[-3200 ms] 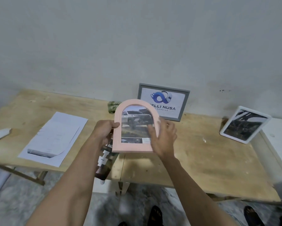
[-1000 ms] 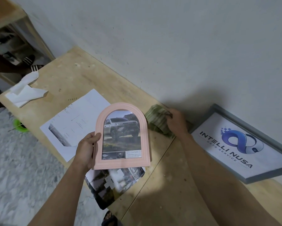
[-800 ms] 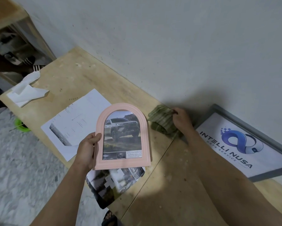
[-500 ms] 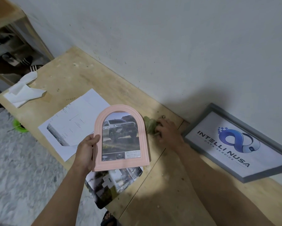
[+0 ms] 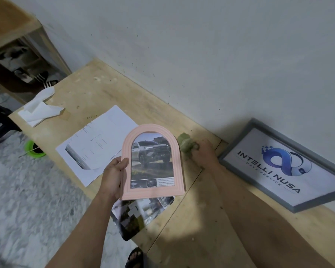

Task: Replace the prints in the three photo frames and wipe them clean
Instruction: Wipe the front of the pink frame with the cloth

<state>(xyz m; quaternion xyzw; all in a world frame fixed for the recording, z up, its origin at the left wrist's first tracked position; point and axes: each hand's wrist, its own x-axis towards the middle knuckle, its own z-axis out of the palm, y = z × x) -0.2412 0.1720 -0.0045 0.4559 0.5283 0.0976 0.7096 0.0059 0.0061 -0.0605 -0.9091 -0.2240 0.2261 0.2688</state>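
A: From the head camera, what lies around?

B: White sheets (image 5: 99, 144) and crumpled tissue (image 5: 38, 111) on the wooden table (image 5: 191, 225); a grey frame (image 5: 284, 167) leans on the wall.

A: The hands?

B: The left hand (image 5: 114, 176) grips the pink arched frame (image 5: 153, 163) by its left edge, above the table, car print facing up. The right hand (image 5: 203, 153) closes its fingers on the green cloth (image 5: 186, 145) at the table's back.

A: Anything hidden?

B: The frame partly covers a loose, blurred print (image 5: 141, 215).

head-worn view, angled down, close over table (image 5: 104, 97)
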